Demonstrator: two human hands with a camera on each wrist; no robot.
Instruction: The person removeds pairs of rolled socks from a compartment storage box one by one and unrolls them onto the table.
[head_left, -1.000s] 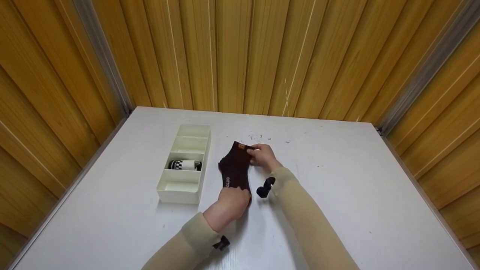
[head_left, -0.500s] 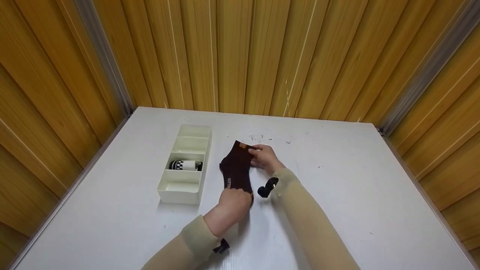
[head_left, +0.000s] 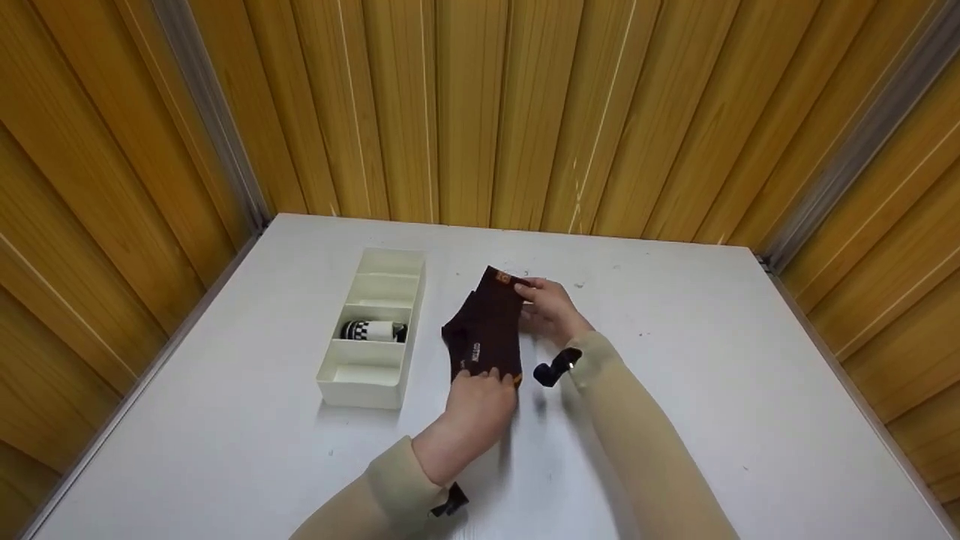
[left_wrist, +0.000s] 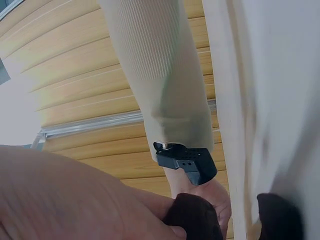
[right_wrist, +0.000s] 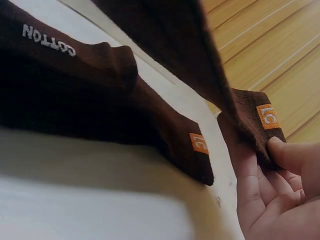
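Note:
Two dark brown socks with orange cuff labels overlap in front of me. The right wrist view shows a lifted sock (right_wrist: 165, 40) over a lower sock (right_wrist: 85, 90), which lies on the white table with "COTTON" lettering. My right hand (head_left: 551, 307) pinches the lifted sock's cuff between thumb and fingers, by the label. At the toe end, my left hand (head_left: 484, 409) grips brown fabric, its fingers curled over. In the left wrist view, dark cloth (left_wrist: 195, 217) shows at that thumb, with more dark cloth (left_wrist: 280, 220) apart from it near the tabletop.
Left of the socks stands a white divided box (head_left: 360, 394). One of its compartments holds a rolled black-and-white checkered bundle (head_left: 375, 331). Wood-patterned walls (head_left: 480, 112) rise behind and beside the white table (head_left: 675, 360).
The right hand has moved right and away from me with the cuff, raising the upper sock off the lower one. The left hand has shifted slightly right, still gripping the toe end.

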